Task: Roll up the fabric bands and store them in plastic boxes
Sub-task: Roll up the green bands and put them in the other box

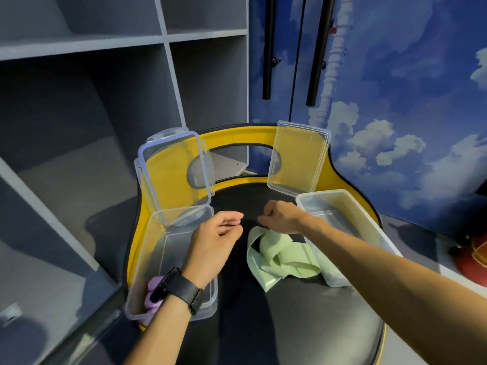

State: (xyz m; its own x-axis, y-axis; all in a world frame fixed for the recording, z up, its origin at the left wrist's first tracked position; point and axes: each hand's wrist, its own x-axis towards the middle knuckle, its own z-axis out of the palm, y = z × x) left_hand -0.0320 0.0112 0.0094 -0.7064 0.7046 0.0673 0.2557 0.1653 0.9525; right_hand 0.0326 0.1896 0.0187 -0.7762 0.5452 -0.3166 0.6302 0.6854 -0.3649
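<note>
A loose pale green fabric band lies crumpled on the black chair seat, touching the right clear plastic box. The left clear box holds a rolled purple band, partly hidden by my watch wrist. My left hand hovers by the left box's inner wall with its fingers curled and thumb pinched to them. My right hand is curled just above the green band's upper end. A dark strip may run between the two hands, but it is hard to tell against the black seat.
Two clear lids lean on the yellow chair back: one behind the left box, one behind the right box. Grey shelving stands to the left, a blue cloud-print wardrobe behind, and a red object on the floor at right.
</note>
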